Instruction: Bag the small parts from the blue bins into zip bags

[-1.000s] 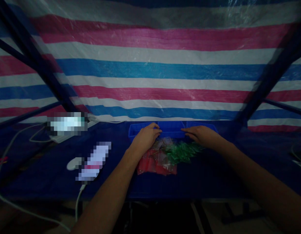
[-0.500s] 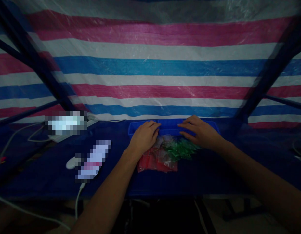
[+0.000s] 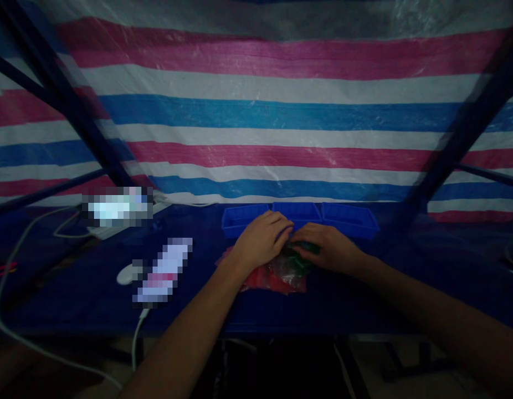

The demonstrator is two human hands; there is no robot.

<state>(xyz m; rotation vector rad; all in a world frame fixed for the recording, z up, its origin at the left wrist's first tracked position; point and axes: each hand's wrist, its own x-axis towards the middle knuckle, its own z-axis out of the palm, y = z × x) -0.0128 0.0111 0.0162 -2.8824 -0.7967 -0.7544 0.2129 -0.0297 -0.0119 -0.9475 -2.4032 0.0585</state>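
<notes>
In the head view, the left hand point(image 3: 262, 239), fingers bent and close together, lies over red packets point(image 3: 275, 280) at lower centre; its grip cannot be told. Right of it, the right hand point(image 3: 329, 246) curls over green packets point(image 3: 301, 265), thumb apart from fingers, grip unclear. Blue trays point(image 3: 351, 223) line the centre right

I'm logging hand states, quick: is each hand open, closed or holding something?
Left hand: bent over the red plastic packets; grip cannot be told.
Right hand: curled over the green plastic packets; grip cannot be told.
</notes>
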